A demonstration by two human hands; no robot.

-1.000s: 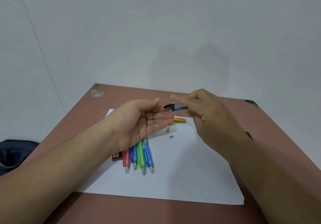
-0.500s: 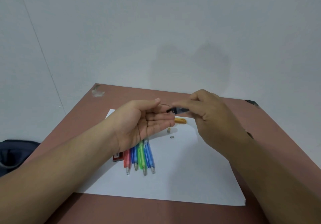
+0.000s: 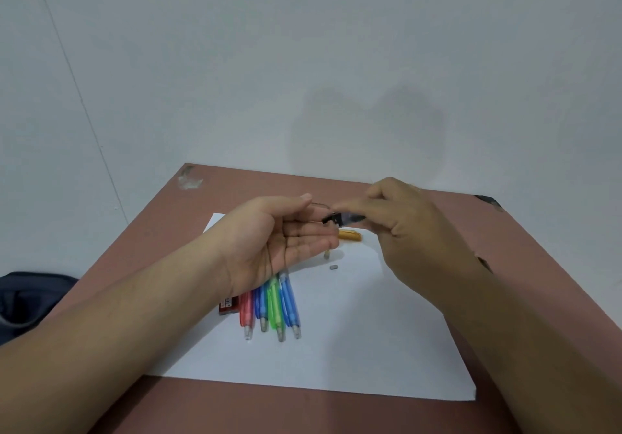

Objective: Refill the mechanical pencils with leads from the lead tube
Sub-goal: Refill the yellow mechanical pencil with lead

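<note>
Left hand [image 3: 279,245] cupped flat and empty, right hand [image 3: 400,221] pinches the lead tube [image 3: 343,219] over it; tip too hard and leads may spill past the palm.

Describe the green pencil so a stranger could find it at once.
Start at the white sheet of paper on the brown table. Below the open left hand lies a fan of coloured pencils, tips toward the camera. The green pencil is the only green one, lying between two blue ones.

No text is legible; markings on the red box [image 3: 227,305] are too blurred.
</note>
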